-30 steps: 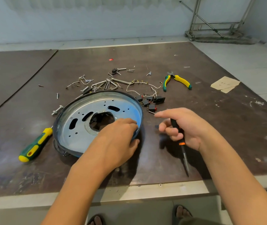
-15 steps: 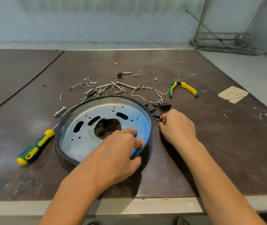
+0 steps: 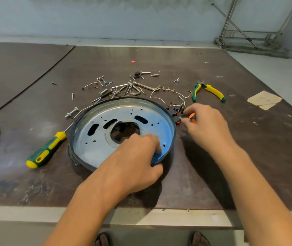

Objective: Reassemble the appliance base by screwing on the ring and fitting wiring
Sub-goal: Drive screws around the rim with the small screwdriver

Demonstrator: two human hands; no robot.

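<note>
most of orange screwdriver inside right hand; left hand round base rim

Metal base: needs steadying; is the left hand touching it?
Touching: head view shows the left hand gripping the metal base, fingers inside its rim, thumb outside.

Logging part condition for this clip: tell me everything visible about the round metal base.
The base is a round, shallow pan of shiny bluish-silver metal with a dark band round its rim. Its floor has a large central hole, three oblong slots and small holes. It lies open side up on the table. The left hand grips its near-right rim, fingers inside, thumb outside. The right hand, holding an orange-tipped tool, hovers just off its right edge.
</note>
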